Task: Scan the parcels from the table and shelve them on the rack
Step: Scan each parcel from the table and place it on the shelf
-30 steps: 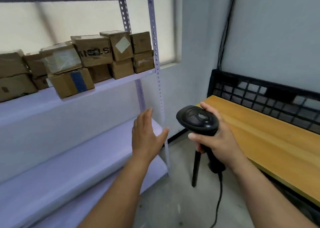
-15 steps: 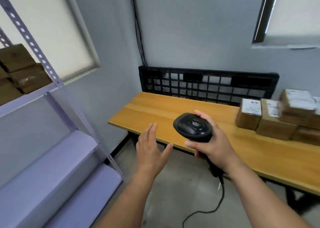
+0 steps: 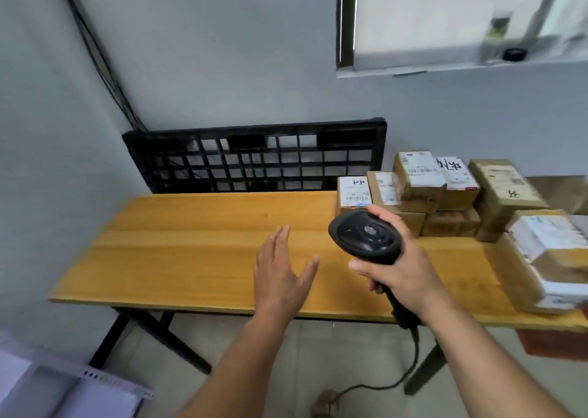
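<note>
Above table (image 3: 191,258), left hand (image 3: 280,274) flat, fingers straight, slightly apart, holding nothing; right hand (image 3: 404,271) fingers clamped round scanner (image 3: 366,236) handle. Parcels (image 3: 439,188) stacked at right end.

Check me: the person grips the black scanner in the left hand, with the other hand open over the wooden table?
No: the head view shows the scanner in the right hand; the left hand is the open one over the table.

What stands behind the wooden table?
A black grid pallet stands on edge behind the table. Its lower part is hidden by the table, so its footing cannot be seen.
</note>
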Demonstrator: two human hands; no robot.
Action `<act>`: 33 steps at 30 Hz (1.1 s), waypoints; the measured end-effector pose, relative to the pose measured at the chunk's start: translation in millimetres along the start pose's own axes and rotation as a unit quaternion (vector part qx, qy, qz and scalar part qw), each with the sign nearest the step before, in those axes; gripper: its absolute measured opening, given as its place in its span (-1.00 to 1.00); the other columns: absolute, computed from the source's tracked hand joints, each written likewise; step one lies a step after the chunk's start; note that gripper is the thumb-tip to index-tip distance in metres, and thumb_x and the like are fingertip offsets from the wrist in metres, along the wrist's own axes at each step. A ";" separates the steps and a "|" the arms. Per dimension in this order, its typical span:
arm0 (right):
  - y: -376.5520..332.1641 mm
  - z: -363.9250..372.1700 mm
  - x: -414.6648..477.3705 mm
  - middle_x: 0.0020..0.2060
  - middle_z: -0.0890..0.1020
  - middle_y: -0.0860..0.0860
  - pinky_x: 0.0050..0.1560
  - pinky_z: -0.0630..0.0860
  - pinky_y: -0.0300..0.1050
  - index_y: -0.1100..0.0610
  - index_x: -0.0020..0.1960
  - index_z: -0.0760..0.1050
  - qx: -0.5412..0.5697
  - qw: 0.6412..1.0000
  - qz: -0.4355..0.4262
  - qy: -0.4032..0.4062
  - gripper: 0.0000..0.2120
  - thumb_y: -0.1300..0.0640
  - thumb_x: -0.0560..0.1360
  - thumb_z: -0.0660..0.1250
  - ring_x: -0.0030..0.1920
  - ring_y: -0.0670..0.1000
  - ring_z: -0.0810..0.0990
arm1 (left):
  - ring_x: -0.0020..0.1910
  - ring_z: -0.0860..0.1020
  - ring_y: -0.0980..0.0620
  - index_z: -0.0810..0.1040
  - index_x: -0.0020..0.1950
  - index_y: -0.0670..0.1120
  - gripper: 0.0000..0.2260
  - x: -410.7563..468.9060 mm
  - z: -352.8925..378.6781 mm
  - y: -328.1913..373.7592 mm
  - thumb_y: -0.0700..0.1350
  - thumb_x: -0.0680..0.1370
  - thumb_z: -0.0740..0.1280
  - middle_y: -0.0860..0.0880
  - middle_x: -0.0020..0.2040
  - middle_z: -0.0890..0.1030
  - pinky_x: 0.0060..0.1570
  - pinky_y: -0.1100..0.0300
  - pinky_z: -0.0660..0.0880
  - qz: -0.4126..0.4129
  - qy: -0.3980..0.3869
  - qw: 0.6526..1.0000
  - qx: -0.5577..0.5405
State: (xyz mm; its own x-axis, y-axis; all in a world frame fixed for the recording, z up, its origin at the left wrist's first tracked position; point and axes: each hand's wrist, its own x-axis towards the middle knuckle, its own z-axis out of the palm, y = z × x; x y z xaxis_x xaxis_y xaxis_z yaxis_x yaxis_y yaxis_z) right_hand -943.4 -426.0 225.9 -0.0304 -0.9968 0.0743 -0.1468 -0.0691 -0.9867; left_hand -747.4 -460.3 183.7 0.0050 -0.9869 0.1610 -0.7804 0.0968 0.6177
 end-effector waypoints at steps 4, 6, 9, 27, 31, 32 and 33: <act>3.9 -23.3 30.5 0.13 0.58 -0.07 -0.41 0.56 -0.14 -0.34 0.30 0.34 -0.017 0.999 0.017 0.032 -0.19 0.31 0.30 0.58 -0.41 0.08 0.61 | 0.52 0.11 0.03 0.11 0.57 0.00 -0.37 48.2 26.5 13.7 0.14 0.58 0.27 0.02 0.56 0.17 0.46 0.12 0.10 0.008 -0.027 0.999 -0.026; 7.8 -32.2 44.7 0.14 0.57 -0.07 -0.40 0.56 -0.14 -0.31 0.33 0.33 -0.026 0.998 0.025 0.047 -0.18 0.30 0.31 0.58 -0.42 0.07 0.62 | 0.51 0.14 0.02 0.11 0.57 -0.02 -0.39 72.7 38.5 16.7 0.12 0.60 0.25 0.00 0.54 0.20 0.45 0.11 0.13 0.004 -0.050 0.998 -0.044; 16.1 -42.1 62.4 0.15 0.57 -0.06 -0.37 0.58 -0.11 -0.27 0.38 0.32 -0.034 0.996 0.043 0.069 -0.17 0.28 0.31 0.59 -0.41 0.09 0.62 | 0.48 0.23 -0.03 0.11 0.58 -0.06 -0.43 108.3 57.7 15.8 0.06 0.63 0.21 -0.06 0.52 0.23 0.45 0.02 0.23 -0.003 -0.095 0.993 -0.077; 57.4 -66.6 125.8 0.12 0.58 -0.08 -0.38 0.57 -0.16 -0.32 0.31 0.33 -0.023 0.986 0.109 0.125 -0.18 0.29 0.28 0.59 -0.38 0.03 0.64 | 0.23 0.51 -0.09 0.12 0.55 0.01 -0.39 239.8 151.6 29.6 -0.13 0.59 0.34 0.03 0.30 0.43 0.13 0.02 0.52 -0.187 -0.275 0.909 -0.250; 66.7 -68.7 131.0 0.15 0.57 -0.07 -0.38 0.56 -0.18 -0.23 0.41 0.31 -0.021 0.985 0.121 0.124 -0.14 0.29 0.29 0.59 -0.38 0.00 0.65 | 0.24 0.52 -0.15 -0.10 0.59 0.13 -0.07 229.7 156.0 9.2 -0.03 0.46 0.49 -0.15 0.45 0.40 0.30 -0.15 0.43 -0.263 -0.333 0.845 -0.327; 68.1 -68.5 131.2 0.16 0.56 -0.07 -0.38 0.56 -0.18 -0.22 0.43 0.30 -0.023 0.985 0.124 0.120 -0.13 0.29 0.30 0.59 -0.37 -0.01 0.65 | 0.24 0.53 -0.15 -0.13 0.59 0.15 -0.03 226.3 155.8 5.7 -0.04 0.44 0.51 -0.15 0.45 0.40 0.33 -0.16 0.41 -0.262 -0.346 0.839 -0.329; 70.7 -68.0 131.2 0.17 0.56 -0.07 -0.37 0.56 -0.18 -0.21 0.44 0.29 -0.023 0.985 0.129 0.116 -0.13 0.29 0.30 0.59 -0.37 -0.01 0.65 | 0.24 0.53 -0.14 -0.17 0.59 0.15 0.00 222.5 155.9 3.1 -0.07 0.43 0.51 -0.15 0.45 0.39 0.35 -0.16 0.38 -0.258 -0.357 0.835 -0.330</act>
State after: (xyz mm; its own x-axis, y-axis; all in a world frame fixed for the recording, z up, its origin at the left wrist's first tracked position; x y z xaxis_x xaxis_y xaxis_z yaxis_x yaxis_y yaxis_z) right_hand -1024.9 -558.9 175.7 -0.2967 -0.9444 -0.1416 -0.1483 0.1921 -0.9701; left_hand -846.2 -699.6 101.4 -0.3229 -0.7220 -0.6119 -0.2739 -0.5476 0.7906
